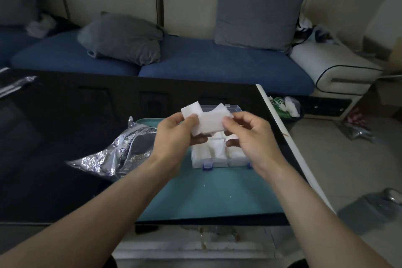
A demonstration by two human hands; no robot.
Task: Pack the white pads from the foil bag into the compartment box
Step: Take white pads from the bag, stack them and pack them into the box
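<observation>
A clear compartment box with blue latches sits open on a teal mat; several white pads fill its near compartments. Above the box, my left hand and my right hand both pinch a small bunch of white pads, thumbs on top, one pad sticking up at the left. The crumpled foil bag lies to the left of the box, partly on the mat. My hands hide the middle of the box.
The mat lies on a dark glossy table whose white right edge runs diagonally. A blue sofa with grey cushions stands behind. Bags and litter lie on the floor at right. Another foil wrapper rests at far left.
</observation>
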